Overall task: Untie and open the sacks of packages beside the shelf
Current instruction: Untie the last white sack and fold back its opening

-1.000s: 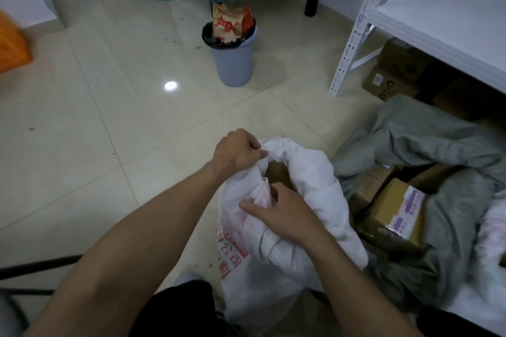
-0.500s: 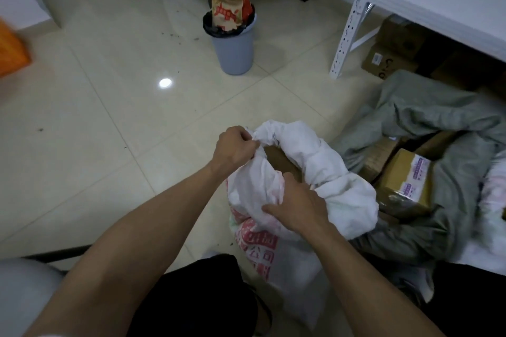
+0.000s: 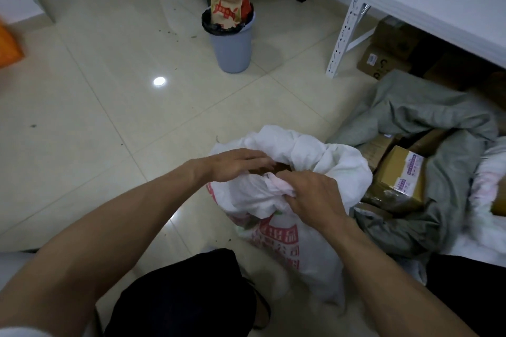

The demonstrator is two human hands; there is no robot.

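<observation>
A white woven sack (image 3: 315, 249) with red print stands on the floor between my knees, its mouth rolled down and a brown package showing inside. My left hand (image 3: 235, 164) lies over the near left rim with fingers stretched out and blurred. My right hand (image 3: 315, 194) grips a bunch of the sack's rim fabric. To the right lies a grey sack (image 3: 427, 115), open, with cardboard packages (image 3: 402, 180) inside.
A white metal shelf (image 3: 353, 22) stands at the upper right with cardboard boxes (image 3: 383, 63) under it. A grey bin (image 3: 232, 46) full of rubbish stands on the tiled floor ahead. Dark table legs and a checked cloth are at the top. My knees are at the bottom.
My left hand let go of the sack's far rim and now reaches flat across the mouth. My right hand shifted right, bunching the near rim. The sack's mouth sits lower.
</observation>
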